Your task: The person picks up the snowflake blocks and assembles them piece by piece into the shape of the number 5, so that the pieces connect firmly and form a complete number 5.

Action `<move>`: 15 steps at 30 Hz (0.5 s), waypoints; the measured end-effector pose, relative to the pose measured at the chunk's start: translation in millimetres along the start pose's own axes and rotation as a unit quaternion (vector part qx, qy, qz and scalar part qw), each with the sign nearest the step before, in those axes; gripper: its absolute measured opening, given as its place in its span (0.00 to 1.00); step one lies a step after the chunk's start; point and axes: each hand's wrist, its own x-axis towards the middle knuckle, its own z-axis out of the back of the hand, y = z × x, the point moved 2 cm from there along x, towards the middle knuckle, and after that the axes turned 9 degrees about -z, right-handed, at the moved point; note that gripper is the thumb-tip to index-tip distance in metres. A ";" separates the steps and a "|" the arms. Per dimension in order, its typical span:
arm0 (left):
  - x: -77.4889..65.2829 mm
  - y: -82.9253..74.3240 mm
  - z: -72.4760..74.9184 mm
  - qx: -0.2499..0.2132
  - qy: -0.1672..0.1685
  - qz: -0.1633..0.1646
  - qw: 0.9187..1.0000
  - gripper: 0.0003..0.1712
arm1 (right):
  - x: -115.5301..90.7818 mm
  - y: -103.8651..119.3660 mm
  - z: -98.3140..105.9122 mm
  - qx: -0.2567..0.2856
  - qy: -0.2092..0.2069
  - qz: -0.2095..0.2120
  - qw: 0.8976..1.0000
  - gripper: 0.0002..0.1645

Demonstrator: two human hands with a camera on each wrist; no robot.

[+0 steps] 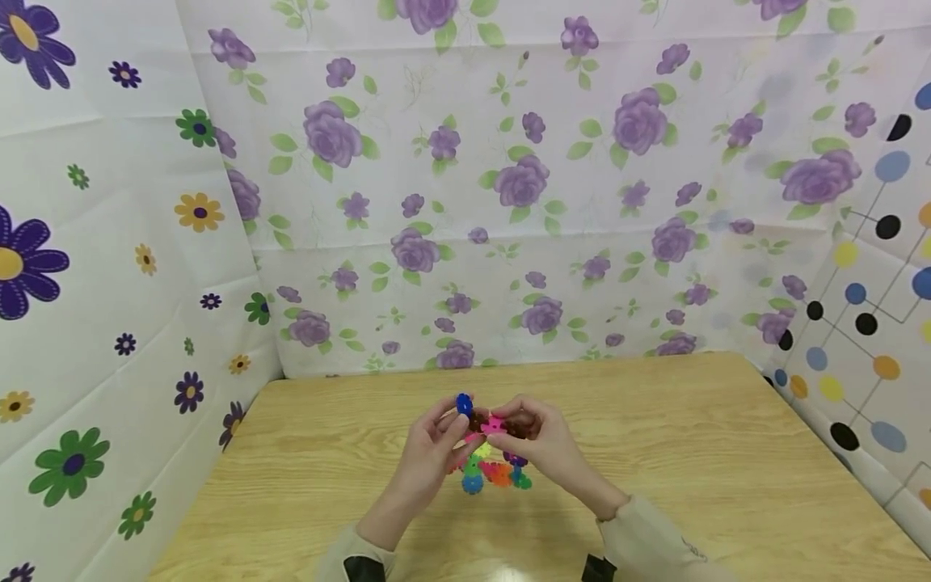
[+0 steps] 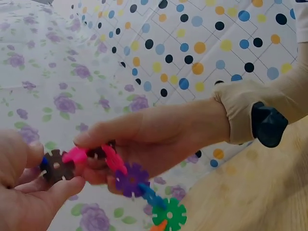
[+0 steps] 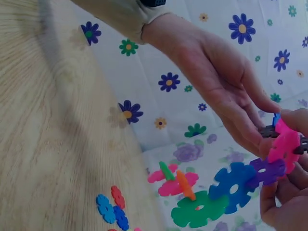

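Both hands hold one chain of slotted plastic snowflake discs above the table. My left hand point(image 1: 427, 446) pinches its left end, a brown disc point(image 2: 57, 166) with a blue disc point(image 1: 464, 403) beside it. My right hand point(image 1: 554, 444) grips the pink discs point(image 1: 493, 426) close by, with brown showing between its fingers. From there hang a purple disc point(image 2: 132, 179), a blue disc point(image 3: 233, 187), a green disc point(image 3: 199, 209) and an orange disc point(image 3: 185, 184), joined edge to edge. Fingers partly hide the joint between the hands.
Loose blue point(image 3: 106, 208) and red point(image 3: 118, 196) discs lie on the wooden table point(image 1: 313, 453) in the right wrist view. Patterned cloths point(image 1: 465, 202) hang behind the table and at both sides.
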 end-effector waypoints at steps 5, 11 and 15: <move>2.0 -4.1 6.9 0.000 -0.026 0.008 1.000 0.27 | 7.4 -4.9 4.3 -0.056 0.001 -0.036 0.998 0.17; 2.8 -5.2 18.6 -0.002 -0.017 -0.001 1.000 0.28 | 12.6 -21.2 11.8 -0.089 0.007 -0.055 0.995 0.17; 3.9 -5.6 24.6 0.011 0.002 -0.017 1.000 0.27 | 14.3 -32.9 14.4 -0.081 0.024 -0.086 0.993 0.24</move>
